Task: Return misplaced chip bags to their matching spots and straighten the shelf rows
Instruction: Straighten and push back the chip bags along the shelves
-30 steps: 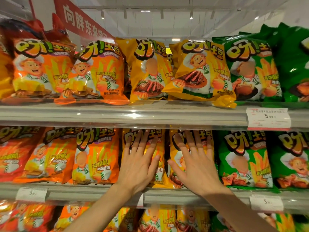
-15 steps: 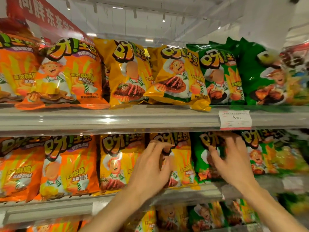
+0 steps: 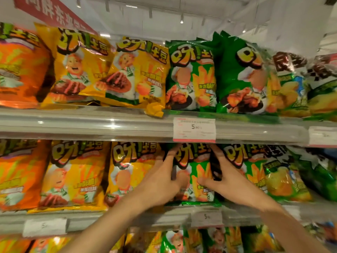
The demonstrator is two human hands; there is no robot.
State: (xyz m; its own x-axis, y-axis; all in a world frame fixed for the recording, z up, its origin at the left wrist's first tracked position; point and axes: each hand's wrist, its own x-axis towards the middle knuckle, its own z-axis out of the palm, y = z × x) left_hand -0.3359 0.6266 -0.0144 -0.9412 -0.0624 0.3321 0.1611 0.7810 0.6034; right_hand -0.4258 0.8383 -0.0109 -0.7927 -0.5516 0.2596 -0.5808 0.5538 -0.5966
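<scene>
Hands, left [image 3: 160,177] and right [image 3: 225,177], gripping opposite edges of green chip bag [image 3: 196,172] on middle shelf [image 3: 109,219].

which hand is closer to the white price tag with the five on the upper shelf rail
Right. The right hand reaches up just below the price tag, gripping the green bag on its right edge. The left hand grips the bag's left edge, below and left of the tag.

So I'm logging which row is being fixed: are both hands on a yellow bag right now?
No, the left hand and right hand grip the two sides of a green bag on the middle shelf.
</scene>
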